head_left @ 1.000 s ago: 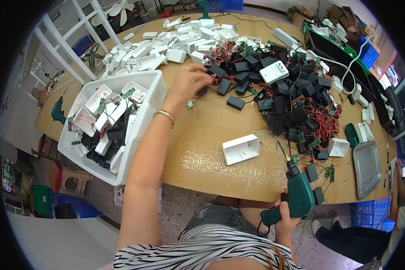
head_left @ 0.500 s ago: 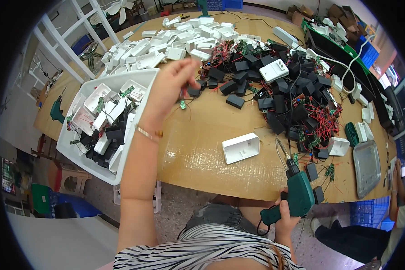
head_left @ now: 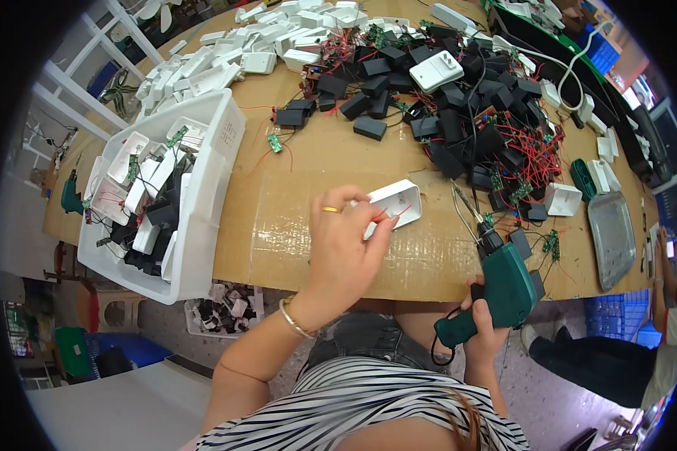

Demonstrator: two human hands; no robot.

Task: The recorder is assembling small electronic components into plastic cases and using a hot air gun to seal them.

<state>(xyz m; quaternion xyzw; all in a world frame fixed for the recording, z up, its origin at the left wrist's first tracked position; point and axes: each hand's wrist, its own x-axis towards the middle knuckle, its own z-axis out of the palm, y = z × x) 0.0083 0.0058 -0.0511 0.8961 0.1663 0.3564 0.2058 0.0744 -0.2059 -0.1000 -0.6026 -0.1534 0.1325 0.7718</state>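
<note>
My left hand [head_left: 344, 252] is over the near middle of the table, thumb and fingertips pinched together on a thin red wire [head_left: 405, 210]. Its fingertips are at an open white plastic casing [head_left: 408, 192], partly covering it. Whether the wire touches the casing I cannot tell. In my right hand [head_left: 486, 325], at the table's front edge, is a green soldering gun [head_left: 510, 282] with its tip pointing away from me. Beside the gun lie small green circuit boards [head_left: 551, 245] with wires and black blocks.
A white tub [head_left: 217, 161] of casings and boards stands left. White casings [head_left: 210, 75] are heaped far left. Black blocks [head_left: 447, 154] and red wires [head_left: 530, 161] pile up at centre right. A loose circuit board [head_left: 275, 143] and a clear tray [head_left: 611, 240] lie on the table.
My left hand has come back from the edge of the black pile to the white casing. The view has shifted slightly; my right hand still holds the soldering gun.
</note>
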